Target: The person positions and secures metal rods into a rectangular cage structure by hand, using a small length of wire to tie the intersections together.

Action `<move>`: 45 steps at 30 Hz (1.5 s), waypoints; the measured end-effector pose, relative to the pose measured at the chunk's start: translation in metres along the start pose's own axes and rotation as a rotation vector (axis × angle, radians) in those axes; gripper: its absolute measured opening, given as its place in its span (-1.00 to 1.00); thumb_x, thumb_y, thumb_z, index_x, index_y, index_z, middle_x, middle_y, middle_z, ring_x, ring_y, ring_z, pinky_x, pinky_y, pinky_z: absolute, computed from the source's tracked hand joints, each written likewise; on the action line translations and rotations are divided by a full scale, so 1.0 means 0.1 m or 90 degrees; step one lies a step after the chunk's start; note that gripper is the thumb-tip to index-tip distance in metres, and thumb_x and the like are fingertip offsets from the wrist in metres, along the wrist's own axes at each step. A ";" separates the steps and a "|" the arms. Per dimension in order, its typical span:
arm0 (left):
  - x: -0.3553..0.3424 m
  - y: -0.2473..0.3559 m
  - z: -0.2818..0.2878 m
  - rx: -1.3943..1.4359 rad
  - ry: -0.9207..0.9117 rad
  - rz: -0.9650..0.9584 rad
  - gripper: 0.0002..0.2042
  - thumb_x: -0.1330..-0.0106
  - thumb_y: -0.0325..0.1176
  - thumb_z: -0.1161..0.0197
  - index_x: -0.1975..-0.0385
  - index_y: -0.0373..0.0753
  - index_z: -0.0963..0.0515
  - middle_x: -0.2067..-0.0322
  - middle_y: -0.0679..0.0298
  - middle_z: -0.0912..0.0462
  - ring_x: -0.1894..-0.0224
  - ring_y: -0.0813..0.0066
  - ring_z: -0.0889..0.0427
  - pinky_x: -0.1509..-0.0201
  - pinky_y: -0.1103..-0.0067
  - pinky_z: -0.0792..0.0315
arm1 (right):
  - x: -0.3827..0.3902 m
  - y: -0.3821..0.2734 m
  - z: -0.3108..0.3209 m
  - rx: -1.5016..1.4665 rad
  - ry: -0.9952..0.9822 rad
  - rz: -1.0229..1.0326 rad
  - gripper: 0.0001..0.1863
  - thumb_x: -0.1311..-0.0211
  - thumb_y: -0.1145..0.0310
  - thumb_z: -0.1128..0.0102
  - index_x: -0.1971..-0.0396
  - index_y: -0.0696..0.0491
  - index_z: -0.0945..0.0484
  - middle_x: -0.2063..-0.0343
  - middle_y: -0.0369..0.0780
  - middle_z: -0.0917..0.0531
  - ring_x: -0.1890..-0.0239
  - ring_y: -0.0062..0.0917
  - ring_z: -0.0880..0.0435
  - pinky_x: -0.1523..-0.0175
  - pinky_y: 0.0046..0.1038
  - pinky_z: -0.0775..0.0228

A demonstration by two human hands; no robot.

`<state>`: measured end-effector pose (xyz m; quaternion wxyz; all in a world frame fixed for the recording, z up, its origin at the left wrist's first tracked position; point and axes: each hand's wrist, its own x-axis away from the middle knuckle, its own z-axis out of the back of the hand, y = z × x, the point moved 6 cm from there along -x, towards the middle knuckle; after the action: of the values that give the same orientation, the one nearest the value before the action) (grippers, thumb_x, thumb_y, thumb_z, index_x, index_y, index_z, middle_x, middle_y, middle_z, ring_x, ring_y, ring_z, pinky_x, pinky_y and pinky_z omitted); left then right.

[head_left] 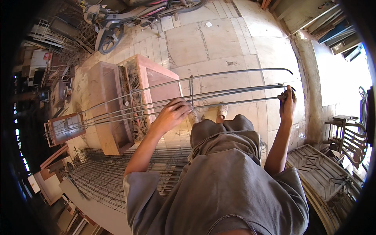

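Observation:
A long rebar cage (231, 92) of thin steel rods stretches across in front of me, from the far left to the right. My left hand (174, 112) is closed on a lower rod, right beside a rectangular stirrup (192, 90). A second stirrup (132, 102) stands further left on the rods. At the right end my right hand (288, 105) is closed around the rod ends, which bend at their tips. A small dark piece shows at its fingers; I cannot make out what it is. The top rod (239, 71) bows away from the others.
Wooden box frames (110, 105) stand under the cage at left. A stack of wire mesh (129, 166) lies at lower left. A motorbike (113, 21) is parked at the back. A wooden chair (350, 139) and a carved panel (317, 166) are at right.

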<state>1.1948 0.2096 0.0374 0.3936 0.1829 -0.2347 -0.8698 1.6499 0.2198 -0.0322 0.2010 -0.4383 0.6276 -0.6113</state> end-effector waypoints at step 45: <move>2.68 0.46 0.80 0.338 0.611 0.586 -0.64 -0.42 -0.14 -0.16 0.29 -0.42 -0.57 0.34 0.12 -0.71 0.23 0.45 -0.64 0.07 0.52 -0.46 | 3.35 2.42 -4.40 0.813 -0.725 0.325 -0.60 -0.30 -0.02 -0.16 0.25 0.06 -0.61 0.46 -0.04 -0.68 0.39 -0.12 -0.69 0.29 -0.08 -0.47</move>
<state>1.0151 -0.0021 0.0931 0.7225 0.5177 -0.2927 -0.3525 1.0507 0.1816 -0.0897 0.8182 -0.3268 0.0508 -0.4702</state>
